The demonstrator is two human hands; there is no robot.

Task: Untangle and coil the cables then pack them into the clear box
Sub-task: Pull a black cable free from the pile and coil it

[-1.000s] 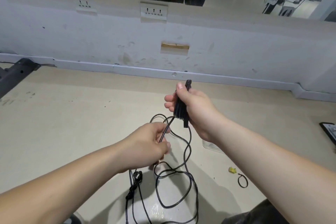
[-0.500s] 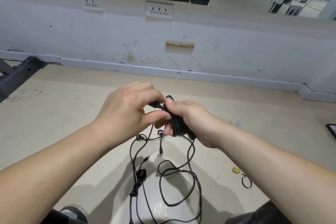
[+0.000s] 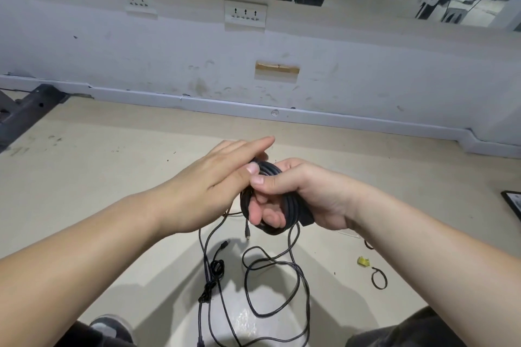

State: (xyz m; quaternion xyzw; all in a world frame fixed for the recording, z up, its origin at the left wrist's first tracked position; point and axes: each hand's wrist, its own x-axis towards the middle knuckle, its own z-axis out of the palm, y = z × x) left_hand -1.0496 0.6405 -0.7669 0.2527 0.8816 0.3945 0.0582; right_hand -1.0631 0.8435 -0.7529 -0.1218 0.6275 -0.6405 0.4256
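Since half a second ago the left hand [image 3: 214, 177] has opened from its pinch and now lies flat, fingers [image 3: 253, 146] straight, across the top of the coiled black cable [image 3: 291, 207]. The right hand [image 3: 310, 191] grips that coil, thumb over it and fingers curled through its middle. Below the fingers, loose black cable strands [image 3: 277, 284] trail onto the beige floor [image 3: 112, 191].

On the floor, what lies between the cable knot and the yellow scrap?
Head view: loose black cable loops lie between the knot and the yellow scrap.
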